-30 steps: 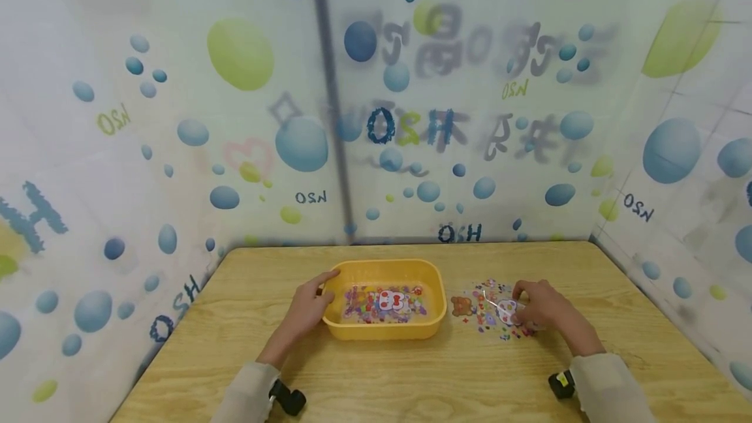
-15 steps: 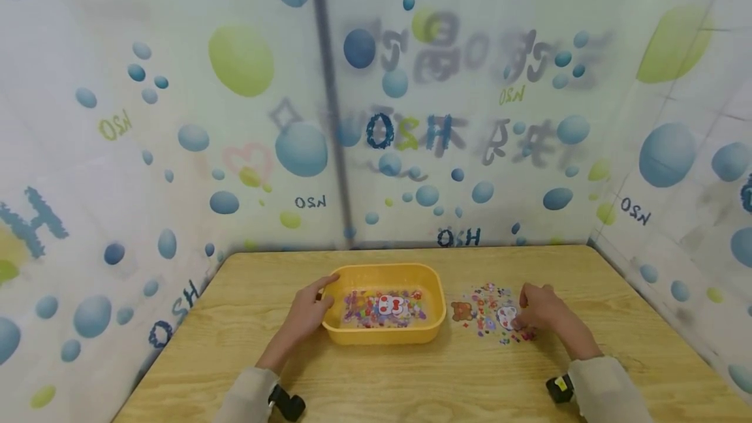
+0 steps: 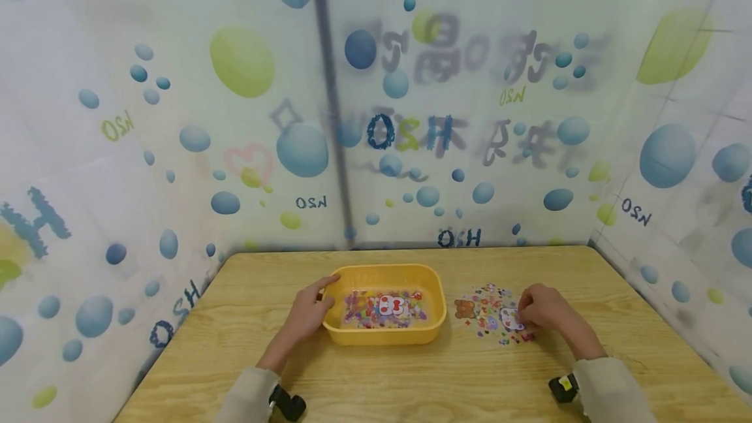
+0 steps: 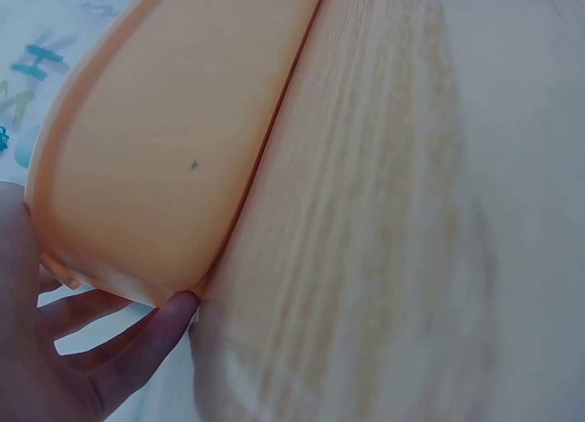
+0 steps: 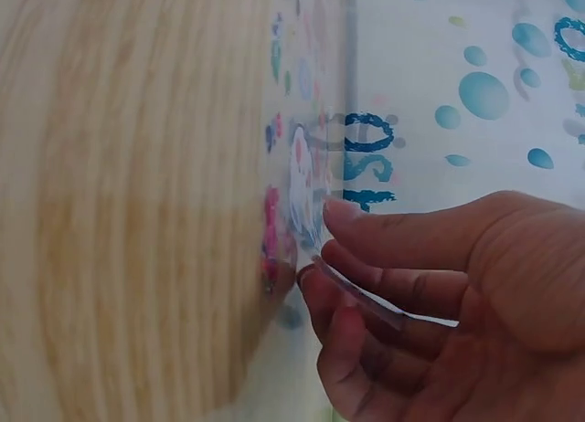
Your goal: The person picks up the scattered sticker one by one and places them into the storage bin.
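The left hand [image 3: 308, 305] reaches forward and inward, grasping the left end of a yellow rectangular plastic basin [image 3: 384, 337]. Beside it, on the pale wooden counter [image 3: 376, 380], lies a clear, colourfully patterned sheet [image 3: 489, 312], right edge pinched by the inward-angled right hand [image 3: 548, 309].

Yellow basin [image 4: 174, 148]: cut off here, left-wrist view, upper left.
Left hand [image 4: 91, 349]: cropped too, lower left!
Thin clear piece [image 5: 366, 300]: partly covered by the right hand [image 5: 484, 294], right-wrist view.
Small stickers [image 3: 491, 322]: too tiny to be told apart, head view, right.
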A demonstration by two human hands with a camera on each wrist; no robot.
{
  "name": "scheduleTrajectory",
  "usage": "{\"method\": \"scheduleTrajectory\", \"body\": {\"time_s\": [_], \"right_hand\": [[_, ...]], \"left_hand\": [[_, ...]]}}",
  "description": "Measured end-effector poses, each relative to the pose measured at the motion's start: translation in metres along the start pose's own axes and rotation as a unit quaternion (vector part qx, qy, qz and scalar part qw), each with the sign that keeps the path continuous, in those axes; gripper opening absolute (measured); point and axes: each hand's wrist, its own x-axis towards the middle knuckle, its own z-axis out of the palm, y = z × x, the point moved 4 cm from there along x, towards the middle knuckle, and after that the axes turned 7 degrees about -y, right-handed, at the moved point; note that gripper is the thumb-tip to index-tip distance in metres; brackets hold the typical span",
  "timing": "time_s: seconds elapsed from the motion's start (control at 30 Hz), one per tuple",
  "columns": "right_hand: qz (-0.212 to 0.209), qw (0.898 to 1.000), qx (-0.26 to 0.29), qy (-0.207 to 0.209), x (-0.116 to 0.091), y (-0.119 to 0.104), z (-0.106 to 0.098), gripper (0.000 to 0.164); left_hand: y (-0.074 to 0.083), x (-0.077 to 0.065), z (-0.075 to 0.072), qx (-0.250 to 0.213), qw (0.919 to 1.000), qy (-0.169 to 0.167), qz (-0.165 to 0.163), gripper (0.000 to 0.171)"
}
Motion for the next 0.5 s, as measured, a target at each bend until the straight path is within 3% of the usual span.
{"method": "scheduleTrajectory", "body": {"time_s": [0.27,0.5], "right_hand": [[-0.01,0.999,0.043,-0.011,-0.006,-0.002,-0.008,0.006],[-0.018,0.998,0.054,0.002,-0.006,-0.001,-0.014,0.013]], "left_hand": [[-0.002,0.001,0.001,0.004,1.0,0.002,0.0,0.051],[-0.001,0.001,0.0,0.005,1.0,0.004,0.002,0.051]]}}
